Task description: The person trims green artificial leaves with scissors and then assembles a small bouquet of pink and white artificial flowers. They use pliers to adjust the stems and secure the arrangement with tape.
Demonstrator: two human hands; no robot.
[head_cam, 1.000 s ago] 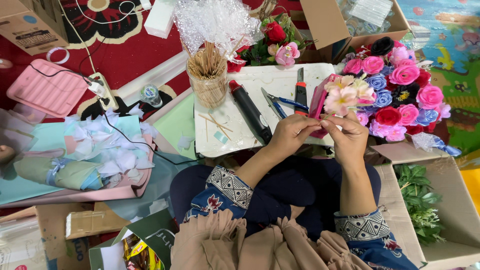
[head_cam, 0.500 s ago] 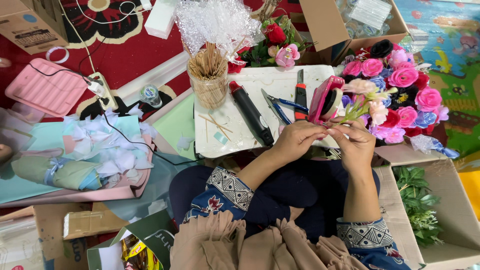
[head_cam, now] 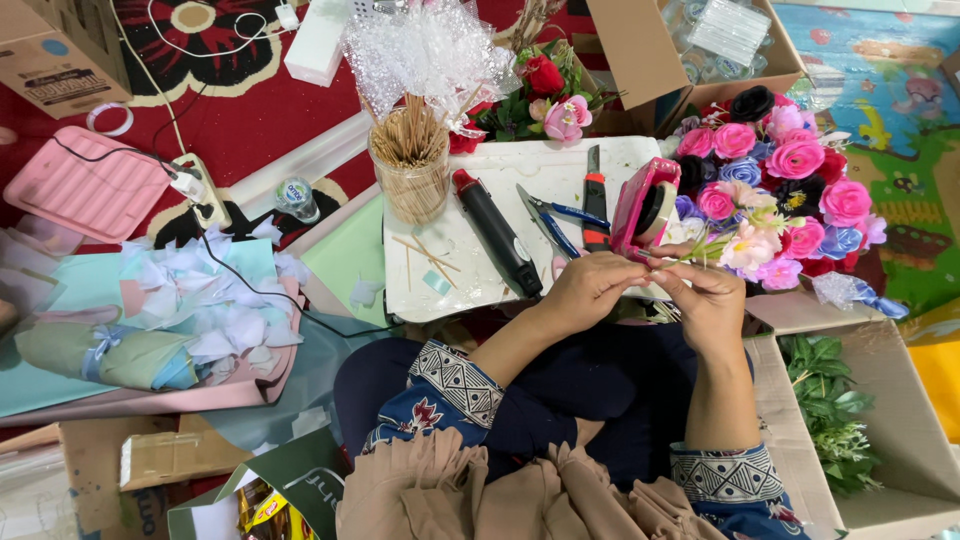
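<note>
Beside the pink tape holder (head_cam: 645,205), my left hand (head_cam: 585,290) and right hand (head_cam: 712,305) pinch a light, fragile flower sprig (head_cam: 745,235) by its thin stem.

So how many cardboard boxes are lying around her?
4 in plain view: one top left, one top right, one at the right holding greenery, and a small flat one bottom left. Clutter may hide others.
</note>
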